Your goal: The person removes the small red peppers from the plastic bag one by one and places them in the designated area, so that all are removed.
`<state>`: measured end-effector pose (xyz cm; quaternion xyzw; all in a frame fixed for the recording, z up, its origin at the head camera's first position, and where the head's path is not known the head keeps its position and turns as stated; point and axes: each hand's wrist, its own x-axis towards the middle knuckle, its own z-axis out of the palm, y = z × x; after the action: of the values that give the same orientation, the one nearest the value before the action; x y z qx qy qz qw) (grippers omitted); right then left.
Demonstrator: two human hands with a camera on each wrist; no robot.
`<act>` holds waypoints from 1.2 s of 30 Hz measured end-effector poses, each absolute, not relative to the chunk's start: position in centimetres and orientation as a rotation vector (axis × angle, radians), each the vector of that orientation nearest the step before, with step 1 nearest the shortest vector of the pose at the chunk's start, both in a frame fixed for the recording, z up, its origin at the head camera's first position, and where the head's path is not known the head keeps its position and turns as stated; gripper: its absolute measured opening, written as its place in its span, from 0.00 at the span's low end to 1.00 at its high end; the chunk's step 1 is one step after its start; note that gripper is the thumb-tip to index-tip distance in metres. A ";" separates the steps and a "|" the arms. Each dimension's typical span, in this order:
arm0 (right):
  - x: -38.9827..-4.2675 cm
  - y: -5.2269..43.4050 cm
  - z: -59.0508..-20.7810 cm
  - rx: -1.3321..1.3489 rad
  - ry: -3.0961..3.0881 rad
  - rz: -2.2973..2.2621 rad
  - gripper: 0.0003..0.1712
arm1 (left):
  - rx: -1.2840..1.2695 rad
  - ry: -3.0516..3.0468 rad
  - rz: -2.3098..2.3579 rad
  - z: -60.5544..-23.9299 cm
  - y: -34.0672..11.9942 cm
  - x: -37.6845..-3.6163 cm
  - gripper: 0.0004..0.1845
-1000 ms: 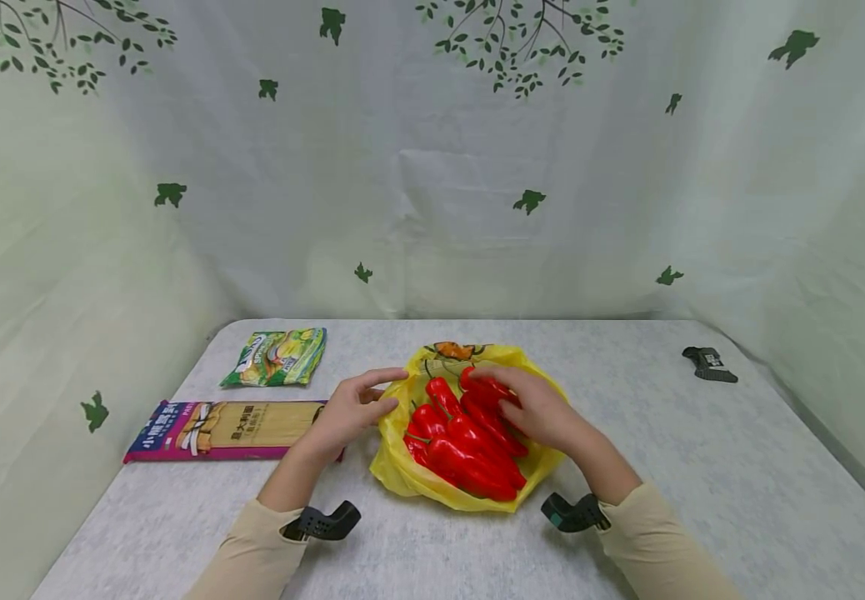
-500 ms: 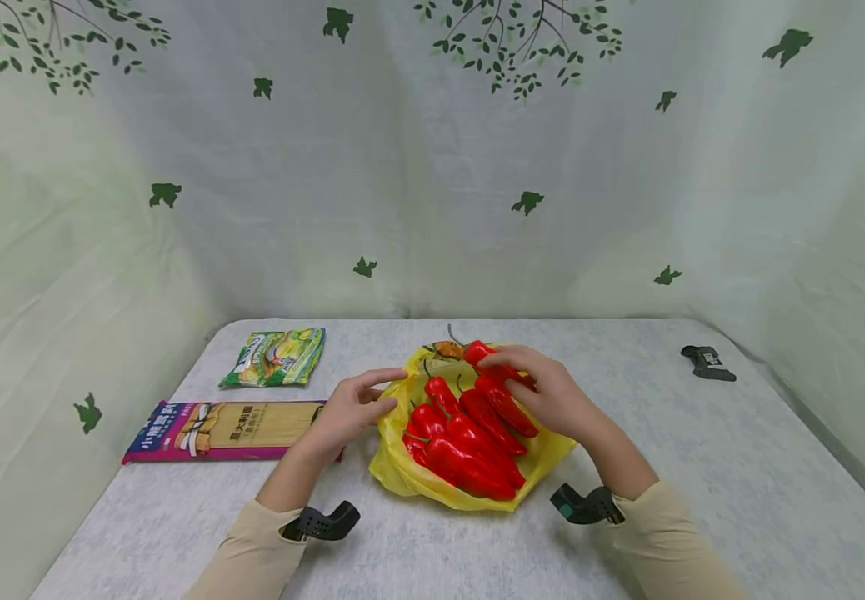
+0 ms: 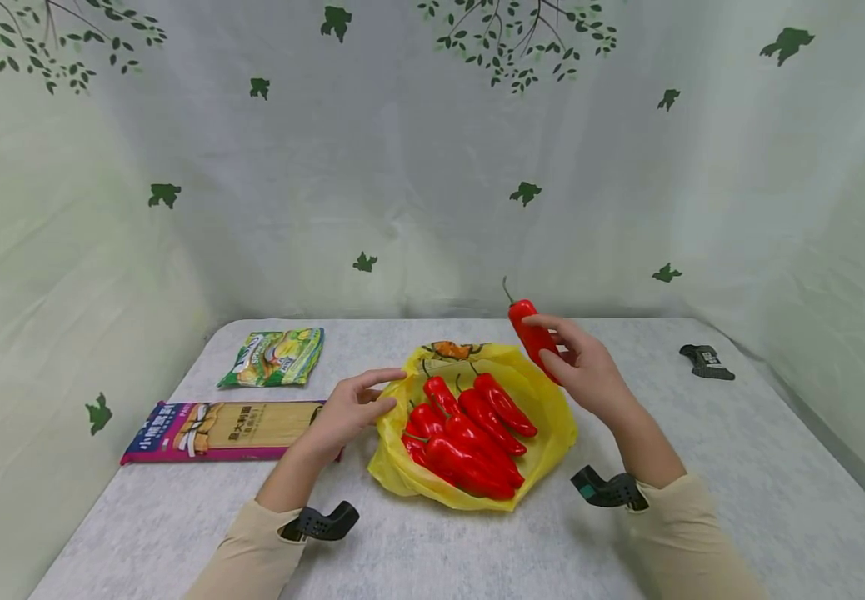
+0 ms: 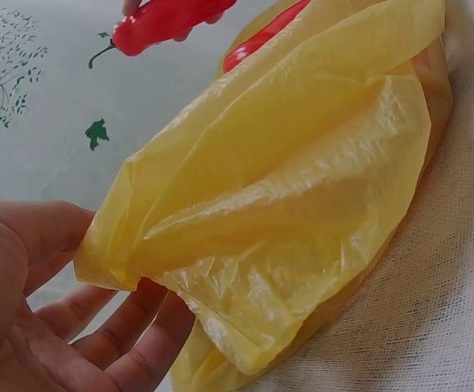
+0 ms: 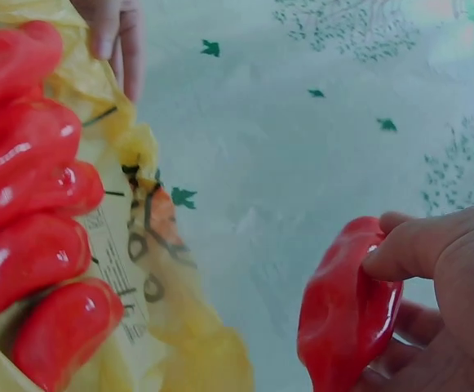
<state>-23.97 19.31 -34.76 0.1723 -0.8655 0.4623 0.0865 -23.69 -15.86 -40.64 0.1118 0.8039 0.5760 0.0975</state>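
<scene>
A yellow plastic bag (image 3: 548, 421) lies open on the table with several red peppers (image 3: 470, 437) inside. My right hand (image 3: 590, 371) grips one more red pepper (image 3: 532, 332), stem up, held in the air above the bag's far right rim. In the right wrist view my thumb presses that pepper (image 5: 347, 314), with the bagged peppers (image 5: 33, 204) to the left. My left hand (image 3: 350, 408) rests at the bag's left edge with fingers relaxed. The left wrist view shows the bag's crumpled rim (image 4: 302, 204) lying between my thumb and fingers (image 4: 114, 343).
A long pasta packet (image 3: 226, 429) lies left of the bag, with a green snack packet (image 3: 275, 357) behind it. A small black object (image 3: 706, 362) sits at the far right of the grey table (image 3: 702, 467). A leaf-printed curtain closes the back and sides.
My right hand took one red pepper out of the bag and lifted it up and to the right. The left hand stayed at the bag's left edge.
</scene>
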 end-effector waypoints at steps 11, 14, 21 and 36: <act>-25.3 21.6 -35.8 0.296 -2.616 1.413 0.28 | 0.321 2.376 1.704 -40.7 -15.9 -23.7 0.23; -25.7 22.0 -36.1 0.243 -2.641 1.440 0.28 | 0.317 2.369 1.712 -40.7 -15.9 -23.7 0.23; -26.4 22.7 -37.1 0.128 -2.723 1.449 0.30 | 0.325 2.364 1.719 -40.7 -16.0 -23.6 0.23; -27.9 24.6 -39.6 0.000 -2.812 1.454 0.35 | 0.314 2.369 1.720 -40.8 -15.9 -23.7 0.23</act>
<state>-27.88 24.58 -39.61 -0.0001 -0.8883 0.4592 -0.0119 -23.68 -15.95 -40.82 0.1061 0.8007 0.5813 0.0985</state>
